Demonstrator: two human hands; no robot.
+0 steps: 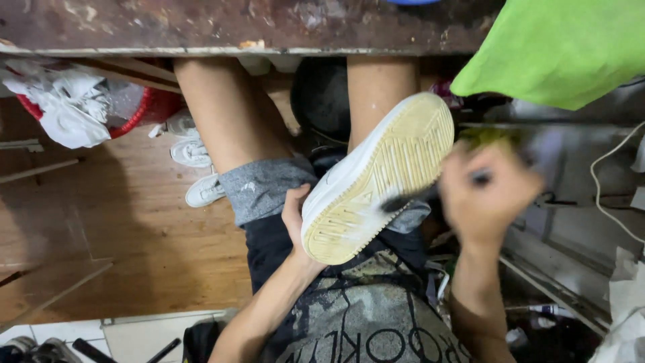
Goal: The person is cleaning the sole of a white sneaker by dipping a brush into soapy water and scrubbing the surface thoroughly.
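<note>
I am seated and looking down at my lap. My left hand (pixel 294 214) grips a white sneaker (pixel 376 176) by its side, sole turned up toward me; the yellowish ribbed sole fills the middle of the view. My right hand (pixel 485 195), blurred by motion, is closed around a small dark-bristled brush (pixel 411 199) whose bristles touch the sole near its middle. My bare knees and grey shorts lie under the shoe.
A worn dark tabletop edge (pixel 201 48) crosses the top. More white sneakers (pixel 193 151) lie on the wooden floor at left, near a red basket (pixel 144 111) with white bags. A green cloth (pixel 557 47) hangs at upper right; a white cable (pixel 608 181) and clutter sit right.
</note>
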